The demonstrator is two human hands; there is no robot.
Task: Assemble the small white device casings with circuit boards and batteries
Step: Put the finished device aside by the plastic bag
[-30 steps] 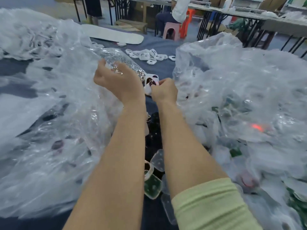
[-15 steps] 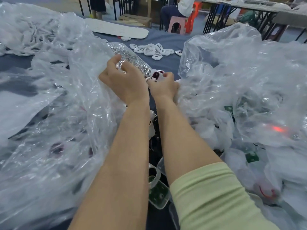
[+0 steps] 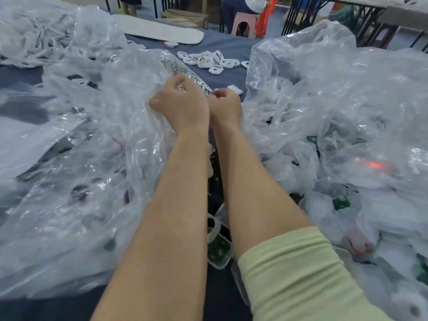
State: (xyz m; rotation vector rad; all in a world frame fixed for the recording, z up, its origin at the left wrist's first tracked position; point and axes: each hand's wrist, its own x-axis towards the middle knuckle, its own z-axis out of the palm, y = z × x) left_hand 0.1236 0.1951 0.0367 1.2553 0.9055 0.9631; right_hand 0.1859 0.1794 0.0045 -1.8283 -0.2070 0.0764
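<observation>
Since half a second ago, both hands have curled tighter, and the dark opening of the white casing (image 3: 233, 88) between them is now hidden.

At 6 o'clock a green circuit board (image 3: 218, 250) lies in a clear tray on the dark blue surface (image 3: 228, 46). Crumpled clear bags are heaped at 9 o'clock (image 3: 76, 163) and 3 o'clock (image 3: 335, 107). Towards 12 o'clock lie a foil bag (image 3: 185, 71), a loose pile of casings (image 3: 208, 61) and a white board (image 3: 159, 32). Beyond them a seated person (image 3: 240, 6) is on a pink stool (image 3: 243, 25).

The left hand (image 3: 183, 105) is fisted against the foil bag; whether it pinches the foil I cannot tell. The right hand (image 3: 225, 106) curls round the white casing, whose edge shows past the knuckles.
</observation>
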